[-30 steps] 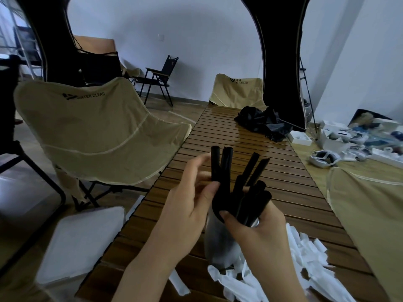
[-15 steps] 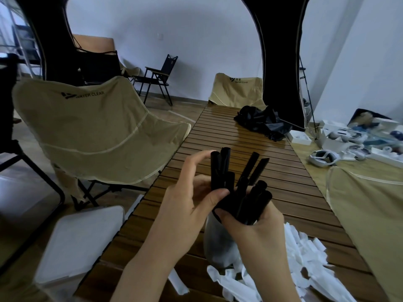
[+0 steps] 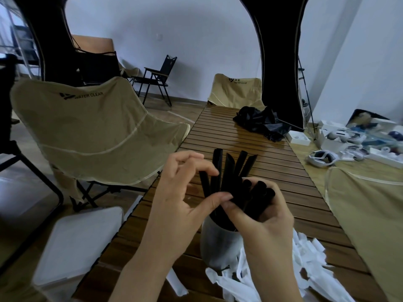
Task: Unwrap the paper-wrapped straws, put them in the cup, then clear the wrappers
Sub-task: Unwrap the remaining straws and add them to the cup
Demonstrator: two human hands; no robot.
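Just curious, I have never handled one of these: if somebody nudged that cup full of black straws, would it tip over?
Probably fairly easily. The cup looks tall and narrow, and the straws stick well above its rim, so the load seems top-heavy. Both the left hand and right hand are on the straws, likely steadying it.

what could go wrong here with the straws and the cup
The cup looks tall and narrow, and both hands work on the black straws above it; a sideways push from the left hand or right hand might tip it. The straws fan out loosely, so one could slip out. The torn wrappers lie against the cup's base and could snag it during clearing.
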